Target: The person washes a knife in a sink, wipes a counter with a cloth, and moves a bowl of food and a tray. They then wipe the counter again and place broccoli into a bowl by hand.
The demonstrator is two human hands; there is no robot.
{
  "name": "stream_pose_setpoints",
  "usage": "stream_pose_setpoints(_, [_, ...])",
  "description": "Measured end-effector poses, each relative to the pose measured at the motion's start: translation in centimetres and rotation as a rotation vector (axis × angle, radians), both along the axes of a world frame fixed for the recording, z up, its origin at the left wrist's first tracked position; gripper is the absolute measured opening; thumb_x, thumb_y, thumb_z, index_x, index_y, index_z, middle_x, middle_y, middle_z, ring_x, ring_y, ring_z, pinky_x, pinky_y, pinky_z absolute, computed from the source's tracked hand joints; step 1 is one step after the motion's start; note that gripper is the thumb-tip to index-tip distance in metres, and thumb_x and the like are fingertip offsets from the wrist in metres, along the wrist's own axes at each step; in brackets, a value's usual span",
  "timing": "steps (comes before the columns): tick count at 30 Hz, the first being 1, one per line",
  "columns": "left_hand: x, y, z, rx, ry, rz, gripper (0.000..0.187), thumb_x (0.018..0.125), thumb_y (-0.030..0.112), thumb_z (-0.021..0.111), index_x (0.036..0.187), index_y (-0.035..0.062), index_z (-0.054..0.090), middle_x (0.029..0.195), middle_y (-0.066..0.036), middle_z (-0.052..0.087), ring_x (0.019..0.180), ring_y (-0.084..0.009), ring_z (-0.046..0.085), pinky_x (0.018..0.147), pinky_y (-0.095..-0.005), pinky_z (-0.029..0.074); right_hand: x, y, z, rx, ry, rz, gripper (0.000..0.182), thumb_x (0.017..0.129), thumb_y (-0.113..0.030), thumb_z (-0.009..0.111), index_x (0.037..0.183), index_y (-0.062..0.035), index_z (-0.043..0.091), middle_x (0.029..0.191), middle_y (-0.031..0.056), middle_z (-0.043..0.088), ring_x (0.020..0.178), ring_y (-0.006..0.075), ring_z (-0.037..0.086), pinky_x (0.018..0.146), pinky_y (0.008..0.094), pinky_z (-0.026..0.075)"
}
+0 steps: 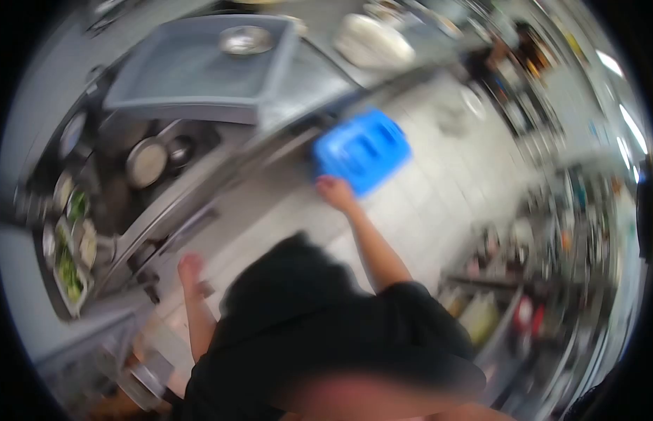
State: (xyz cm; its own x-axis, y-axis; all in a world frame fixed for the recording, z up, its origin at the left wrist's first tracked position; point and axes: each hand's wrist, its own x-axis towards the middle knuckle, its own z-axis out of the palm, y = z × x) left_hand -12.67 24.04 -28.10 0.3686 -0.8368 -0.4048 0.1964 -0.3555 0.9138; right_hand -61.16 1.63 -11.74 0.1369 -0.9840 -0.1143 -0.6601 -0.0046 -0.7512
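A bright blue plastic crate with dark slots is ahead of me beside the steel counter. My right hand is at the crate's near left corner, fingers curled against the edge. My left hand hangs low at my left side, near the counter front, smeared by motion. No object shows in it.
A large grey tub stands on the counter at left, with a round metal bowl at its far end. Pans and trays of greens lie nearby. Shelves line the right. A person is farther off along the tiled aisle.
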Motion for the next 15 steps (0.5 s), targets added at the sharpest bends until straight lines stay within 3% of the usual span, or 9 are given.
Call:
stream_pose_setpoints(1, [1.5, -1.2, -0.4, -0.16, -0.12, 0.023, 0.028, 0.088, 0.022, 0.045, 0.111, 0.0052, 0.048, 0.102, -0.011, 0.058, 0.085, -0.0222, 0.057, 0.076, -0.0333, 0.047, 3.2, -3.0, 3.8, -0.124, -0.114, 0.02, 0.029, 0.08, -0.022, 0.057, 0.101, -0.0016, 0.061, 0.092, 0.0165, 0.064, 0.084, 0.0271, 0.062, 0.075, 0.0326, 0.047])
stream_pose_setpoints(3, [1.4, -6.7, 7.1, -0.25, -0.32, 0.141, 0.037, 0.089, 0.03, 0.045, 0.116, 0.0042, 0.046, 0.109, -0.012, 0.056, 0.094, -0.0213, 0.056, 0.083, -0.0333, 0.045, 8.9, -8.6, 10.2, -0.259, -0.326, 0.09, 0.024, 0.081, -0.016, 0.057, 0.1, -0.0029, 0.061, 0.092, 0.0125, 0.065, 0.084, 0.0205, 0.062, 0.075, 0.0276, 0.046])
stream_pose_setpoints(5, [2.2, -12.5, 17.2, -0.287, 0.193, 0.398, 0.045, 0.09, 0.037, 0.043, 0.121, 0.0037, 0.043, 0.117, -0.013, 0.052, 0.105, -0.0208, 0.051, 0.09, -0.0338, 0.04, 13.9, -12.0, 15.4, -0.459, -0.252, 0.186, 0.019, 0.08, -0.016, 0.057, 0.095, -0.0053, 0.063, 0.086, 0.0104, 0.064, 0.081, 0.0228, 0.061, 0.071, 0.0299, 0.046])
stream_pose_setpoints(7, [6.2, -18.4, 21.6, -0.343, 0.246, 0.392, 0.048, 0.09, 0.038, 0.043, 0.124, 0.0041, 0.042, 0.122, -0.014, 0.049, 0.112, -0.0224, 0.046, 0.096, -0.0353, 0.033, 17.0, -16.5, 14.4, -0.661, 0.011, 0.3, 0.014, 0.077, -0.015, 0.057, 0.086, -0.0085, 0.064, 0.077, 0.0087, 0.061, 0.074, 0.0263, 0.058, 0.065, 0.0337, 0.045])
stream_pose_setpoints(8, [8.3, -21.7, 23.2, -0.357, 0.248, 0.404, 0.048, 0.09, 0.038, 0.043, 0.124, 0.0041, 0.042, 0.122, -0.014, 0.049, 0.112, -0.0224, 0.046, 0.096, -0.0353, 0.033, 18.8, -17.4, 14.6, -0.808, 0.153, 0.217, 0.01, 0.074, -0.015, 0.057, 0.08, -0.0112, 0.064, 0.071, 0.0077, 0.058, 0.068, 0.029, 0.055, 0.059, 0.0376, 0.043])
stream_pose_setpoints(9, [10.3, -24.7, 24.6, -0.414, 0.163, 0.37, 0.049, 0.089, 0.039, 0.043, 0.124, 0.0039, 0.042, 0.123, -0.014, 0.048, 0.114, -0.023, 0.044, 0.096, -0.0356, 0.032, 19.5, -17.4, 15.1, -0.774, 0.251, 0.181, 0.008, 0.073, -0.016, 0.058, 0.078, -0.0123, 0.064, 0.07, 0.0063, 0.059, 0.067, 0.0277, 0.056, 0.059, 0.0377, 0.044])
stream_pose_setpoints(11, [14.9, -29.9, 23.8, -0.453, 0.072, 0.311, 0.05, 0.089, 0.039, 0.043, 0.124, 0.0038, 0.042, 0.125, -0.014, 0.047, 0.116, -0.0236, 0.043, 0.097, -0.036, 0.031, 20.9, -18.2, 15.2, -0.685, 0.219, 0.154, 0.008, 0.072, -0.016, 0.058, 0.076, -0.0116, 0.064, 0.068, 0.0066, 0.06, 0.065, 0.027, 0.057, 0.059, 0.0374, 0.045])
stream_pose_setpoints(15, [28.5, -43.6, 19.7, -0.204, 0.274, 0.578, 0.041, 0.092, 0.038, 0.038, 0.116, 0.0065, 0.05, 0.117, -0.009, 0.054, 0.111, -0.0221, 0.048, 0.094, -0.0363, 0.034, 20.8, -18.2, 14.8, -0.641, 0.303, 0.074, 0.006, 0.069, -0.012, 0.059, 0.073, -0.0099, 0.063, 0.064, 0.0064, 0.058, 0.06, 0.0251, 0.055, 0.055, 0.0352, 0.043])
